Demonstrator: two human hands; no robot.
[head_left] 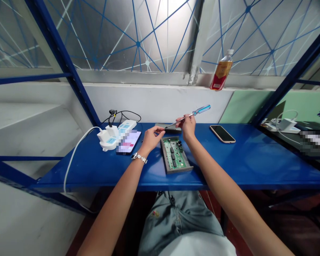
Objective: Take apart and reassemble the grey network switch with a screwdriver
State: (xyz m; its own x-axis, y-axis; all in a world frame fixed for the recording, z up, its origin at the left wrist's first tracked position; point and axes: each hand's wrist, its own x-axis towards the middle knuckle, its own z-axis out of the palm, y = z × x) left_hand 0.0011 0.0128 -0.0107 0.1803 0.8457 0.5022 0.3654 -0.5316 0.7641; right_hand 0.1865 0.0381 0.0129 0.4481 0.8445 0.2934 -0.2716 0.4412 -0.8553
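My right hand [188,127] is shut on a blue-handled screwdriver [202,110], whose thin shaft slants down and left. Its tip ends close to my left hand [152,139], just above a grey metal cover [173,127] lying on the shelf. The fingers of my left hand reach towards the edge of that cover. Whether they hold something small is hidden. Just below both hands lies a green circuit board in a grey metal case [175,155], with dark components on it.
The blue metal shelf [245,160] also carries a white power strip [108,139] with a cable, a blurred phone [128,142], and a phone in a tan case [222,134]. A juice bottle [222,70] stands on the window ledge behind. More chargers lie at the right.
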